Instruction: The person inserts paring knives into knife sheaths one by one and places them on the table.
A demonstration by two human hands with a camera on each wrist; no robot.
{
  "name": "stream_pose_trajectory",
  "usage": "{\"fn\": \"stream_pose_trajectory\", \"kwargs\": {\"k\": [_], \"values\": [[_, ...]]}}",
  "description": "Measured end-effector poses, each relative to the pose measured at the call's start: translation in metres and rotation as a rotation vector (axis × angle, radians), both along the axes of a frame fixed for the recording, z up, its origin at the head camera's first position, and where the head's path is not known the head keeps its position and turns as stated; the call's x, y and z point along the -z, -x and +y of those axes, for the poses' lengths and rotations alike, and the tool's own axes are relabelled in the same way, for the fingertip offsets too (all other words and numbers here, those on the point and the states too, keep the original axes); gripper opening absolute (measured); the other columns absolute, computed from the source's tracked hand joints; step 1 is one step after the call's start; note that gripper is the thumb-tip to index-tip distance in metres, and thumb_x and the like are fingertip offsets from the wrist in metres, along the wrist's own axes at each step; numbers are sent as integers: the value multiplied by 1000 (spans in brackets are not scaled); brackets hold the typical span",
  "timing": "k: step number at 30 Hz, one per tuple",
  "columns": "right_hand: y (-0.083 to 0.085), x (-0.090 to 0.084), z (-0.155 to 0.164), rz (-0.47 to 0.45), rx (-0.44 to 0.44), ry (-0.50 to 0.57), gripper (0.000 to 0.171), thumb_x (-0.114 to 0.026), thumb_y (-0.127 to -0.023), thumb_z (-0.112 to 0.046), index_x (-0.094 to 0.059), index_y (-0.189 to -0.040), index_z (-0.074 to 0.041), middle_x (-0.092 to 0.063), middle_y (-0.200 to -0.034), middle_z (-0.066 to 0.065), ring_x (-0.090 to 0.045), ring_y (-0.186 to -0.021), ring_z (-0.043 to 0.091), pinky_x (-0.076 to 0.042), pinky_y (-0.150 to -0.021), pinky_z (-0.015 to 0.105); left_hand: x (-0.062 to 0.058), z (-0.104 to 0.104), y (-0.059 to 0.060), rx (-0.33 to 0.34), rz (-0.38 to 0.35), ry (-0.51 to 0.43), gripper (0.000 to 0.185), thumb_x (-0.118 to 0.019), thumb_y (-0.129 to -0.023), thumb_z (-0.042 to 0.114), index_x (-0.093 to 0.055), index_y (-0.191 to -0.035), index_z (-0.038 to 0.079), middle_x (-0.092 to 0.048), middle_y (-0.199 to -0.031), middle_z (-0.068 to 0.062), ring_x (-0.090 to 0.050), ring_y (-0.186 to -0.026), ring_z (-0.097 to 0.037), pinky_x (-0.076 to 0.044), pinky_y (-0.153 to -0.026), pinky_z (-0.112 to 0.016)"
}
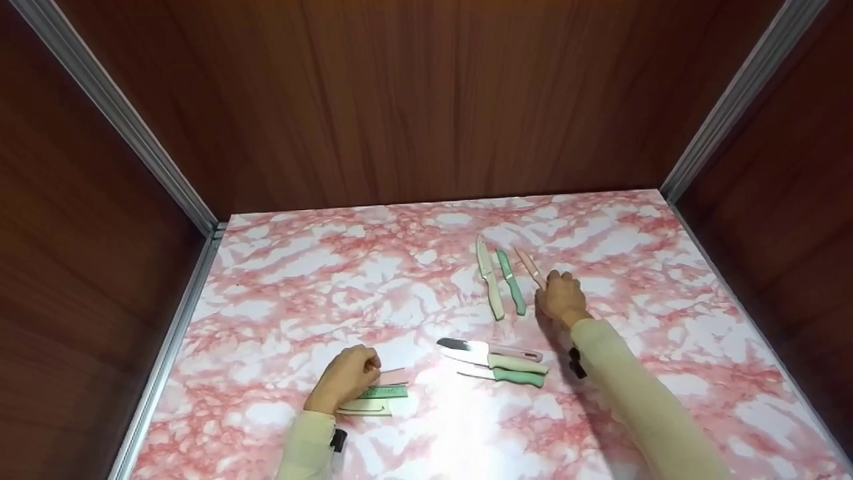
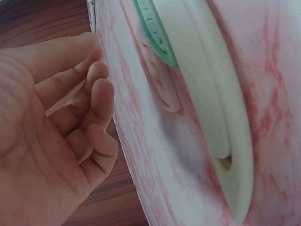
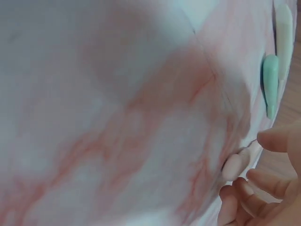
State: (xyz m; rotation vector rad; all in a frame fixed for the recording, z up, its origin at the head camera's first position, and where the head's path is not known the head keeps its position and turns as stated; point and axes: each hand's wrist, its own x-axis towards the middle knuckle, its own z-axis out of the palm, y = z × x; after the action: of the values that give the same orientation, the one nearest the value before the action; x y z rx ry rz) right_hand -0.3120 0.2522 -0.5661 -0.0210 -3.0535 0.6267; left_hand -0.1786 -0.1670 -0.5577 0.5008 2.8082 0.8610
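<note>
At the back right, my right hand [image 1: 563, 297] pinches the handle end of a pink knife [image 1: 528, 263], whose blade part points away. Seen from the right wrist, thumb and fingers flank its pink handle [image 3: 235, 165]. Left of it lie a green knife [image 1: 512, 283] and a cream knife [image 1: 492, 283], side by side. My left hand [image 1: 346, 377] holds nothing, fingers loosely bent, close over three flat knife sheaths: pink [image 1: 393, 377], green [image 1: 386, 392] and cream [image 1: 365, 407]. The cream sheath [image 2: 211, 94] looms large in the left wrist view.
Between the hands lie three bare-bladed knives, blades to the left, with a pink handle [image 1: 520, 353], a cream handle [image 1: 516, 363] and a green handle [image 1: 520, 378]. Brown wood-grain panels [image 1: 426, 100] wall in the pink marbled table [image 1: 280, 320] at the back and sides.
</note>
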Motion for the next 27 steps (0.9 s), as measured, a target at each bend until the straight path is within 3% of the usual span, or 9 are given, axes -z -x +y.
{"fn": "stream_pose_trajectory", "kwargs": {"k": [10, 27], "values": [[-19, -3, -3, 112, -79, -26, 26, -60, -88, -16, -57, -99, 7, -54, -93, 25, -52, -87, 44, -44, -71, 55, 6, 1, 0, -8, -3, 32, 7, -68, -85, 13, -68, -91, 10, -53, -80, 3, -48, -72, -11, -43, -68, -33], [-40, -6, -8, 182, -121, 3, 26, -61, -85, -17, -61, -98, 5, -57, -90, 23, -54, -83, 42, -46, -70, 53, 12, 4, 0, 11, 43, 32, 7, -69, -82, 10, -68, -89, 10, -54, -79, 1, -47, -70, -13, -42, -65, -34]]}}
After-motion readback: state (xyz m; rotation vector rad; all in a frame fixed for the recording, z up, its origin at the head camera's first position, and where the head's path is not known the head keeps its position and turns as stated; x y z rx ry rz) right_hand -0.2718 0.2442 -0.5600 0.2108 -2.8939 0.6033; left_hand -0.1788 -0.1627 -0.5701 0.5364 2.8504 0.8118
